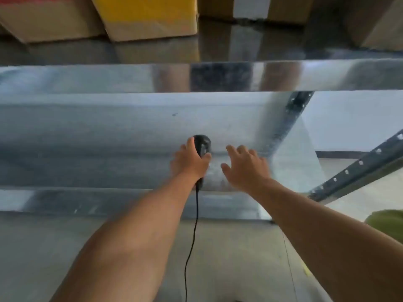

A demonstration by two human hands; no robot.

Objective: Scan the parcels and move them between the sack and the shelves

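Far upper shelf (130, 77) holds at least four cardboard parcels (150, 29); left hand (189, 163) grips one corded barcode scanner (203, 143), right hand (247, 170) spread open over the near shelf (87, 138)

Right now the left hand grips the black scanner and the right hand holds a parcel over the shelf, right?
The head view shows the right hand empty, fingers spread, over the shelf; the left hand does grip the black scanner.
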